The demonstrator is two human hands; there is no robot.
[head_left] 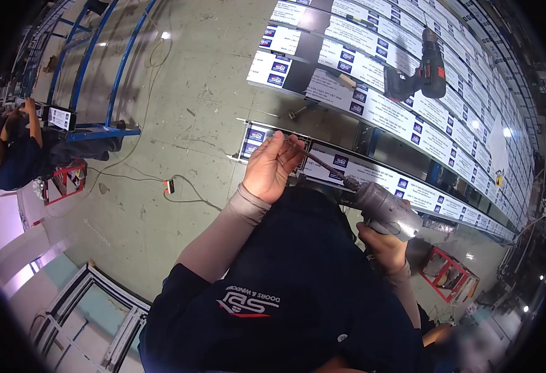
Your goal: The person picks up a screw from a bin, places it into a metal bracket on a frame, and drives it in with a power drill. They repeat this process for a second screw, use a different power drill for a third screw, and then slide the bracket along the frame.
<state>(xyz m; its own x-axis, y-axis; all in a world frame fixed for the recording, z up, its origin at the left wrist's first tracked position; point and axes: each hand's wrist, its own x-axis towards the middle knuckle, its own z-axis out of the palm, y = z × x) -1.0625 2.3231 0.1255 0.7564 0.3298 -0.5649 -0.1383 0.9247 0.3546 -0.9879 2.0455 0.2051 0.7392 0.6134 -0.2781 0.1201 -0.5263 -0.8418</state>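
My right hand (pixel 385 245) grips the handle of a grey power drill (pixel 388 208) held in front of my chest. A long thin drill bit (pixel 319 163) sticks out from its chuck toward the upper left. My left hand (pixel 272 165) is closed around the tip end of that bit, fingers pinched on it. Just beyond both hands lies a long aluminium profile (pixel 410 186) wrapped in white film with blue-and-red logo labels.
More labelled profiles (pixel 372 68) lie stacked beyond, with a red-and-black cordless drill (pixel 425 68) resting on them. Another person (pixel 12 149) stands at the far left by blue racks (pixel 92 68). A cable (pixel 180 193) crosses the concrete floor. A window frame (pixel 99 311) lies lower left.
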